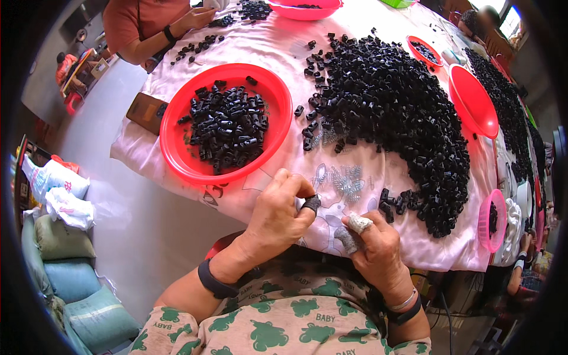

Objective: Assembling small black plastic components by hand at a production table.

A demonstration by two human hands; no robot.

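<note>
Pinching a small black plastic piece (312,203) between left hand (278,219) fingertips, probably to keep it steady; right hand (378,251), two fingers taped, sits just beside it with fingers curled on nothing I can make out. Nearby: one heap of springs (346,180), one big pile of black pieces (393,112), one full red bowl (177,154).

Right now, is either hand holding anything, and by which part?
The left hand pinches a small black part between thumb and fingertips, by its sides. The right hand, with taped fingers, seems to hold nothing.
</note>
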